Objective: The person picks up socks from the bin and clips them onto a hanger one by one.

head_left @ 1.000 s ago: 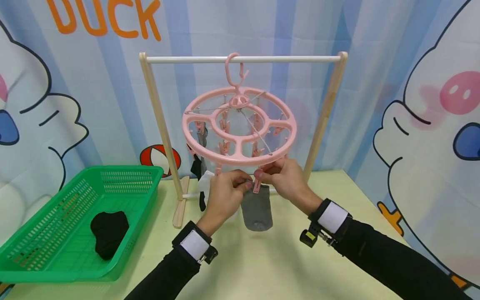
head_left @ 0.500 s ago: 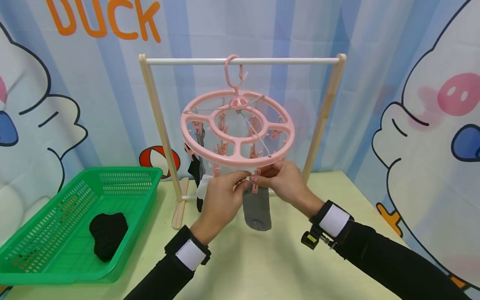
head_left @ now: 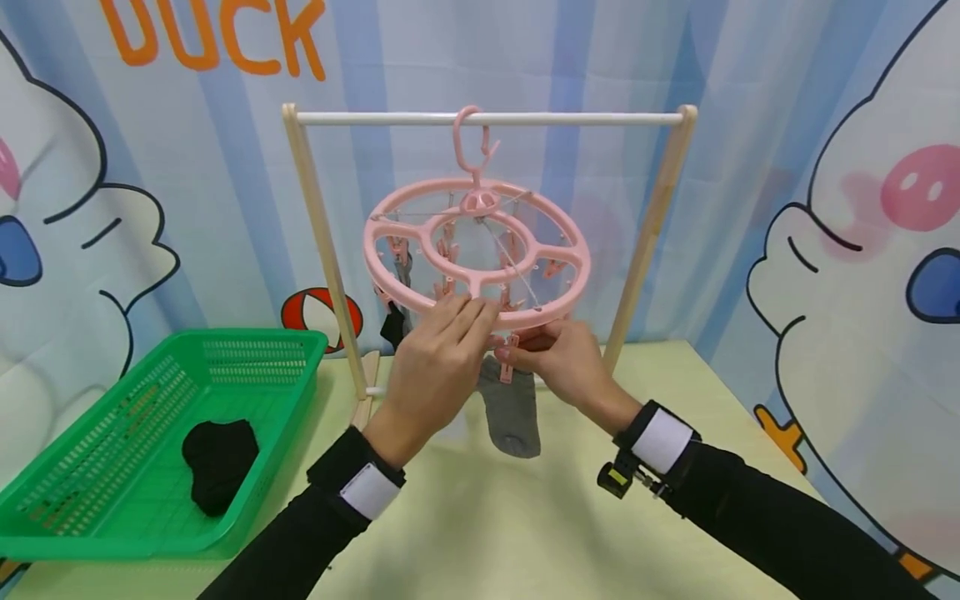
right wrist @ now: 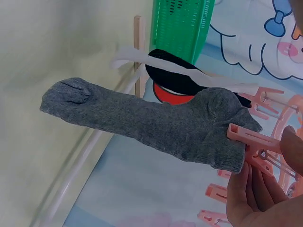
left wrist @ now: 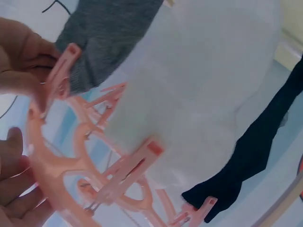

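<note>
A pink round clip hanger point(head_left: 562, 247) hangs by its hook from a white rod. My left hand point(head_left: 442, 367) grips its front rim, fingers laid over the top. My right hand point(head_left: 566, 358) pinches a pink clothes peg point(right wrist: 253, 138) just under the rim. That peg is clamped on the cuff of a grey sock point(head_left: 510, 412), which dangles toe down. In the left wrist view, a white sock point(left wrist: 189, 94) hangs from another peg point(left wrist: 130, 168), with a black sock point(left wrist: 246, 156) clipped beyond it. My left hand covers the white sock's top in the head view.
At the left stands a green plastic basket point(head_left: 318, 342) with a black sock point(head_left: 217, 467) inside. Wooden posts point(head_left: 652, 233) hold up the white rod point(head_left: 360, 119). Another grey sock point(head_left: 403, 271) hangs at the hanger's far left. A pale yellow tabletop point(head_left: 480, 533) lies below.
My left hand has left the grey sock's cuff and moved up and left onto the hanger's rim. My right hand stays at the peg, and the grey sock now hangs from it.
</note>
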Tool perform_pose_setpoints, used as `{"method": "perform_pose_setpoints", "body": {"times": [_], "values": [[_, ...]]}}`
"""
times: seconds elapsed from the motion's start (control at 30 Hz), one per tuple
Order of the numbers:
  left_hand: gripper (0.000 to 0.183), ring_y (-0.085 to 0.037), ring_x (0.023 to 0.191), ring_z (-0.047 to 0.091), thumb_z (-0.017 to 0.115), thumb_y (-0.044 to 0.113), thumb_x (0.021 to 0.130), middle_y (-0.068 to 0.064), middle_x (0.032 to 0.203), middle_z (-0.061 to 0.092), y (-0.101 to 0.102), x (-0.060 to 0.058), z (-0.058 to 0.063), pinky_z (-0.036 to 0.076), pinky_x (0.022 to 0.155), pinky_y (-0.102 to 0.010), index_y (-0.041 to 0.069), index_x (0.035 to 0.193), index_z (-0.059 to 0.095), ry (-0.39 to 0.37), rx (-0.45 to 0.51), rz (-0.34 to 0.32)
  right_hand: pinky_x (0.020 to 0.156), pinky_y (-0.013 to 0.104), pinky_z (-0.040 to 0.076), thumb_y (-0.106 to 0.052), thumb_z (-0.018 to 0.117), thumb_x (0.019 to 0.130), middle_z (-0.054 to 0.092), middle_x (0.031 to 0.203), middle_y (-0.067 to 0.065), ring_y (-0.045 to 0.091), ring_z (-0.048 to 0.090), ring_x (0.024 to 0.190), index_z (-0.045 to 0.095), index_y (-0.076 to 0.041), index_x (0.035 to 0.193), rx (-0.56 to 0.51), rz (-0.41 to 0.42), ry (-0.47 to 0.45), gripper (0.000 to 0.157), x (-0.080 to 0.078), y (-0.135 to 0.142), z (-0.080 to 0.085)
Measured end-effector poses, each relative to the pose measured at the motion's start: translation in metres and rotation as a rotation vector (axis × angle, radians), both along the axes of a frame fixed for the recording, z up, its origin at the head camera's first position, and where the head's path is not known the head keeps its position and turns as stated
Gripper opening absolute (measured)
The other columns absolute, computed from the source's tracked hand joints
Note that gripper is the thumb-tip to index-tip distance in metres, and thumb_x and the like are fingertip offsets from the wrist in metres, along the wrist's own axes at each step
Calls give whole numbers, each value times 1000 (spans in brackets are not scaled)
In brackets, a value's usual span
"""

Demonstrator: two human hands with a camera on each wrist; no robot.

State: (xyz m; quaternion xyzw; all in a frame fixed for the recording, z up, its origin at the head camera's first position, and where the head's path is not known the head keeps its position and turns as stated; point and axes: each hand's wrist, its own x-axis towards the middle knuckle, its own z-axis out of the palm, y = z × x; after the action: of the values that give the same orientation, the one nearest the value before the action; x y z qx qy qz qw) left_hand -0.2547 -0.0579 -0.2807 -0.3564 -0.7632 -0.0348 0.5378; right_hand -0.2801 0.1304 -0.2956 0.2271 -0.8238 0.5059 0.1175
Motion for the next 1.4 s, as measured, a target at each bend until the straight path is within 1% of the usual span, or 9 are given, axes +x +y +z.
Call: {"method": "perform_pose_setpoints", "body": {"times": [0.07, 0.13, 0.4, 0.53, 0.77, 0.93, 1.13, 1.27, 1.4], "values": [[43, -32, 111, 59, 79, 9, 81, -18, 113, 67, -3, -5, -3, 38, 104, -42, -4, 119, 65, 4, -24, 5, 74, 40, 56, -17, 78, 84, 71, 86, 6, 13, 68, 82, 72, -4, 101, 2, 11, 9, 23, 1, -3, 0], [45, -33, 111, 58, 81, 8, 78, -19, 113, 67, -5, -8, -6, 40, 102, -44, -5, 119, 65, 5, -28, -2, 74, 40, 56, -18, 78, 84, 71, 86, 4, 12, 67, 82, 72, -5, 102, 14, 12, 8, 23, 2, -5, 0], [28, -31, 106, 61, 75, 7, 85, -17, 107, 69, -5, -15, -6, 41, 102, -41, -4, 110, 68, 76, -27, 12, 72, 40, 55, -19, 77, 85, 71, 80, 4, 12, 67, 78, 72, -7, 98, 20, 37, 30, 18, 2, -4, 1], [26, -31, 103, 62, 74, 8, 86, -17, 106, 69, -4, -14, -4, 45, 98, -42, -4, 108, 69, 76, -24, 15, 73, 40, 55, -19, 77, 85, 71, 81, 4, 11, 67, 79, 72, -7, 100, 11, 44, 36, 20, 1, -4, 1], [22, -30, 101, 63, 73, 3, 85, -17, 104, 69, -3, -10, -3, 50, 92, -42, -4, 106, 69, 39, -25, 17, 76, 42, 55, -18, 76, 86, 71, 88, 6, 14, 67, 84, 71, -6, 110, 8, 53, 69, 27, 1, -4, -2], [22, -30, 101, 64, 73, 3, 85, -17, 104, 70, -3, -9, -3, 48, 94, -41, -4, 106, 69, 46, -23, 24, 77, 42, 56, -17, 77, 85, 72, 91, 5, 13, 67, 88, 71, -6, 109, 14, 28, 91, 26, 2, -5, -3], [19, -29, 102, 63, 72, 6, 88, -16, 104, 70, -4, -8, -2, 43, 100, -40, -3, 104, 70, 81, -15, 41, 77, 40, 56, -16, 77, 85, 71, 90, 6, 14, 67, 89, 71, -5, 107, 24, 56, 86, 26, 2, -5, -4], [19, -29, 103, 63, 72, 8, 88, -16, 103, 70, -6, -8, -2, 43, 101, -42, -3, 103, 71, 105, 7, 46, 79, 40, 56, -17, 81, 81, 70, 98, 6, 18, 66, 91, 68, -8, 114, 68, 47, 48, 37, 1, -3, -6], [21, -29, 104, 62, 72, 8, 88, -16, 103, 71, -9, -6, -2, 43, 100, -41, -4, 105, 71, 127, 20, 65, 83, 42, 55, -10, 82, 77, 67, 107, 10, 25, 65, 96, 60, -5, 127, 128, 15, 24, 55, 1, 1, -7]]}}
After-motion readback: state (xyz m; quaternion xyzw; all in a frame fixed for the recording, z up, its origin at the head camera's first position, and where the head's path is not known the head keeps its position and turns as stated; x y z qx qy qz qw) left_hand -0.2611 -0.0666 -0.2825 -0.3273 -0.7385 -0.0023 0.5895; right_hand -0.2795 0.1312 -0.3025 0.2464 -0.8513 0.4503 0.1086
